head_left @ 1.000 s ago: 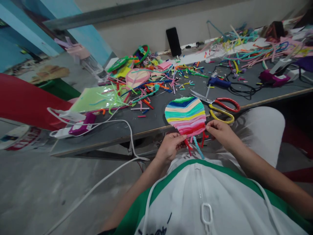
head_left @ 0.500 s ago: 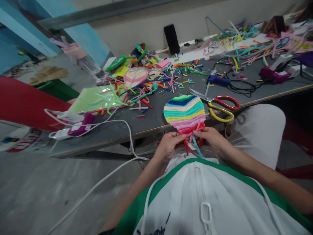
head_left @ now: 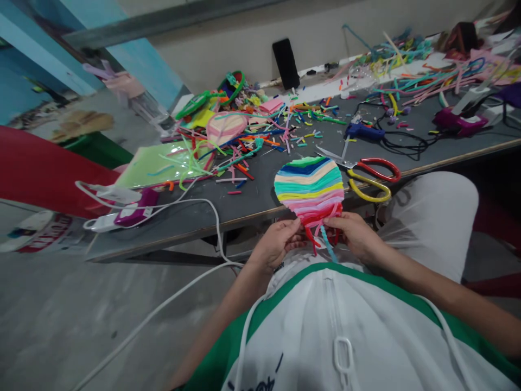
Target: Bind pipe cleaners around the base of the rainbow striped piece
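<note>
A rounded craft piece (head_left: 310,182) covered in stripes of coloured pipe cleaners stands before me, its top over the table edge and its narrow red end toward my lap. My right hand (head_left: 356,231) is closed on the lower right of that end, thumb on top. At the lower left edge, my left hand (head_left: 281,239) pinches it between thumb and curled fingers. Loose red ends and a blue pipe cleaner (head_left: 328,244) hang down between both hands. Scissors (head_left: 366,176) with one red and one yellow handle lie half open just right of the piece.
On the grey table (head_left: 191,222) are many pipe cleaner scraps, a pink heart-like piece (head_left: 226,128), a green plastic packet (head_left: 163,163) and a blue glue gun (head_left: 364,130). A black phone (head_left: 285,63) leans on the wall. A white cable (head_left: 175,296) crosses the left side.
My left thumb has slid a little left, from the red stripes to the piece's edge. The right hand keeps its hold, and the piece has barely shifted.
</note>
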`<state>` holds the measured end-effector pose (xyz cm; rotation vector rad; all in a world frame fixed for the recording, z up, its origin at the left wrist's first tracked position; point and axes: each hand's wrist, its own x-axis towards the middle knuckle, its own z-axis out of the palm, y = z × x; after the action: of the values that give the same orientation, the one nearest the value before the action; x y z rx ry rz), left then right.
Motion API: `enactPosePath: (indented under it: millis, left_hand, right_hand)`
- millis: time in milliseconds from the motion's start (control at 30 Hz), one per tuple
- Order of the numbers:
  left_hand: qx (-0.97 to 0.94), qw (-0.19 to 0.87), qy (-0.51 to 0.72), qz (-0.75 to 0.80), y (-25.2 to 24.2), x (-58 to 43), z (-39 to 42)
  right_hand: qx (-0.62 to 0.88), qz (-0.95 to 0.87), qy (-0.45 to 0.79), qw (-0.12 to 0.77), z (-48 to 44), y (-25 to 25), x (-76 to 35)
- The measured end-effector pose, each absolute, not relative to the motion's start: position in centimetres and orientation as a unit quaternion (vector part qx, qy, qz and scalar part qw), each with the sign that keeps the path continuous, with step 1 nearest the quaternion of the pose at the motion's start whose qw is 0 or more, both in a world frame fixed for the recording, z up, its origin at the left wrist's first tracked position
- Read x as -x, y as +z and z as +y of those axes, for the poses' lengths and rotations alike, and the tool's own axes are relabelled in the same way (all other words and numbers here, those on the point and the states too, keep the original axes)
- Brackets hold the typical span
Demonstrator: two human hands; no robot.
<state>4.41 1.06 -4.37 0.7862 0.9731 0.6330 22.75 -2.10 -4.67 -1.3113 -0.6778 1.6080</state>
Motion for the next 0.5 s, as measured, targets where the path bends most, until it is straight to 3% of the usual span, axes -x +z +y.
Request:
enactPosePath:
  millis: [500]
  left_hand:
    - [-0.371,0.769,0.303,0.423,-4.6,-5.5,0.6]
  right_hand:
    - [0.508,-0.222,0.677,0.483,-2.1,-5.0,-22.4]
